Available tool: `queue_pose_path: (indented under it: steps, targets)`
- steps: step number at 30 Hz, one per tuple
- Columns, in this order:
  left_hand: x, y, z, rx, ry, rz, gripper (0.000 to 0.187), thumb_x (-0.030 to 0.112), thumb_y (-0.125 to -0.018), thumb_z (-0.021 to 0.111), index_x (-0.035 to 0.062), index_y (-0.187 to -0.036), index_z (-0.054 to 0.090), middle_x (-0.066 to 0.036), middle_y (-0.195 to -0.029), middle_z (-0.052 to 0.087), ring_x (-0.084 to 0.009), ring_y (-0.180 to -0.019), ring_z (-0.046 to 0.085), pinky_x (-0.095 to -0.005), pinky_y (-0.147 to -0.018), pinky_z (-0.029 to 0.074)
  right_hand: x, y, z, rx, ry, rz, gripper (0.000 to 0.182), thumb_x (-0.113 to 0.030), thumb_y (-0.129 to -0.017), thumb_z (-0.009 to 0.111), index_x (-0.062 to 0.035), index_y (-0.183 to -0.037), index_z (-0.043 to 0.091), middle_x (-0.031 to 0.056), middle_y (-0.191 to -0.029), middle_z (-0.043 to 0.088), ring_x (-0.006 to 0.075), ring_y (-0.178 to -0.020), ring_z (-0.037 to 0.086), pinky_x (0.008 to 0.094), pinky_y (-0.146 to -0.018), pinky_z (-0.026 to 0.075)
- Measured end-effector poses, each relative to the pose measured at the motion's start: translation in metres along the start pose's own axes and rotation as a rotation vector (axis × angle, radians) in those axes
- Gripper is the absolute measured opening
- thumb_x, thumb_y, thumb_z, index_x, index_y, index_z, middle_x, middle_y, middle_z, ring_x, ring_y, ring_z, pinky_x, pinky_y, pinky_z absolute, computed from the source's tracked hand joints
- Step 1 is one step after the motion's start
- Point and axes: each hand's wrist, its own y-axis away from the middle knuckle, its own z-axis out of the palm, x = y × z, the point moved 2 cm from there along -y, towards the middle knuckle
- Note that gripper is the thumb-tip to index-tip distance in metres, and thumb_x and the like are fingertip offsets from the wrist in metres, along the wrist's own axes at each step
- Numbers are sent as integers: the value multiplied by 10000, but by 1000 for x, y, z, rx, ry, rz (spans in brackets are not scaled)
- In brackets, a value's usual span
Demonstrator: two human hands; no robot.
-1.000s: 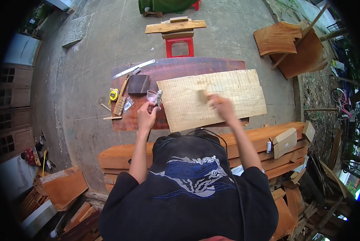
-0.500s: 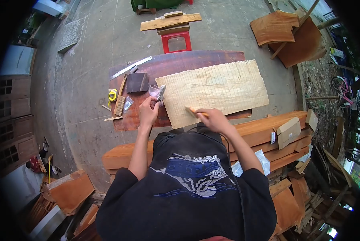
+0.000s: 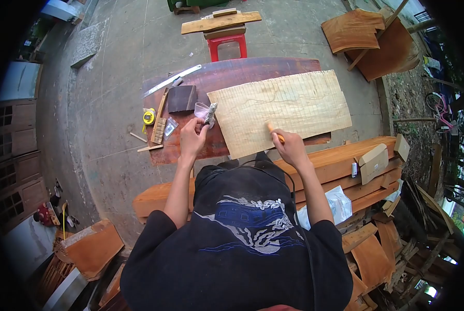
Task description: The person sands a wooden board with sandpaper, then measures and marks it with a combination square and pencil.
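A pale, rippled wooden board (image 3: 289, 109) lies on a dark reddish table top (image 3: 232, 70). My right hand (image 3: 291, 147) is closed on an orange-handled brush (image 3: 274, 133), its tip against the board. My left hand (image 3: 193, 136) pinches a small whitish crumpled tube (image 3: 211, 112) just off the board's left edge. Beside it sits a clear plastic cup (image 3: 201, 109). A dark block (image 3: 182, 98), a metal ruler (image 3: 173, 81), a yellow tape measure (image 3: 149, 116) and a small plastic packet (image 3: 170, 128) are to the left.
Behind the table, a red stool (image 3: 227, 45) bears wooden planks. Thick orange-brown beams (image 3: 340, 155) run close in front of my body, with a cardboard piece (image 3: 373, 164) on them. Large wooden slabs (image 3: 353, 32) stand at the upper right.
My right hand has moved right with the brush, whose tip is now nearer the board's middle. My left hand keeps its hold on the tube. The view has shifted slightly.
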Motion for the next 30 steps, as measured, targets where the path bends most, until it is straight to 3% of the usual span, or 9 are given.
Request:
queue_pose_path:
  steps: [2, 5, 10, 14, 21, 26, 27, 29, 30]
  targets:
    - [-5, 2, -8, 11, 30, -12, 186, 100, -909, 803, 0, -1045, 723, -88, -807, 723, -154, -660, 662, -323, -642, 525, -13, -2, 5, -183, -393, 176, 281, -210, -1086, 585, 11, -1120, 755, 127, -722, 713, 183, -639, 689, 333, -630, 566]
    - [-17, 4, -19, 39, 93, -49, 211, 127, -919, 818, 9, -1073, 737, -44, -768, 716, -106, -656, 638, -292, -630, 502, -16, -14, 9, -164, -541, 222, 269, -164, -1079, 595, 30, -1183, 750, 56, -745, 709, 102, -689, 677, 292, -648, 556]
    - [-13, 13, -53, 106, 183, -136, 185, 135, -939, 817, 30, -1075, 746, 2, -734, 691, -62, -645, 607, -254, -600, 463, -45, -44, 56, -344, -742, 147, 291, -176, -1098, 594, 16, -1275, 721, 93, -918, 761, 129, -784, 713, 290, -712, 581]
    - [-18, 20, -81, 176, 206, -176, 191, 123, -922, 831, 17, -1059, 748, -25, -748, 722, -83, -636, 640, -276, -606, 496, -64, -74, 94, -406, -696, 133, 289, -180, -1099, 596, 22, -1264, 721, 106, -899, 763, 142, -754, 723, 302, -705, 591]
    - [-27, 31, -109, 257, 174, -170, 197, 120, -921, 836, 17, -1070, 758, -17, -737, 719, -81, -636, 644, -268, -606, 495, -71, -126, 108, -79, -640, 111, 310, -220, -1098, 604, 22, -1239, 737, 61, -800, 742, 109, -699, 703, 280, -638, 558]
    - [-38, 40, -118, 329, 153, -180, 192, 106, -934, 827, 19, -1078, 733, 2, -712, 683, -48, -637, 602, -253, -587, 438, -131, -107, 123, -93, 85, -319, 241, -289, -1038, 675, -125, -1187, 769, 138, -967, 793, 325, -780, 766, 449, -677, 596]
    - [-37, 42, -124, 342, 145, -200, 189, 104, -936, 824, 17, -1077, 732, -3, -717, 689, -51, -639, 609, -254, -592, 443, -127, -100, 153, -121, 156, -472, 211, -273, -1025, 662, -118, -1143, 741, 144, -884, 781, 351, -747, 757, 474, -668, 597]
    - [-34, 48, -137, 399, 143, -214, 187, 101, -939, 821, 13, -1078, 730, -11, -724, 700, -55, -642, 619, -254, -603, 451, -145, -76, 189, -440, 381, -504, 189, -257, -998, 650, -103, -1098, 696, 171, -762, 724, 390, -769, 747, 497, -675, 596]
    - [-33, 51, -144, 444, 146, -205, 188, 99, -940, 819, 10, -1079, 729, -13, -728, 704, -57, -643, 623, -253, -609, 455, -159, -65, 200, -496, 299, -571, 182, -250, -982, 656, -97, -1073, 694, 178, -777, 732, 401, -768, 748, 517, -678, 592]
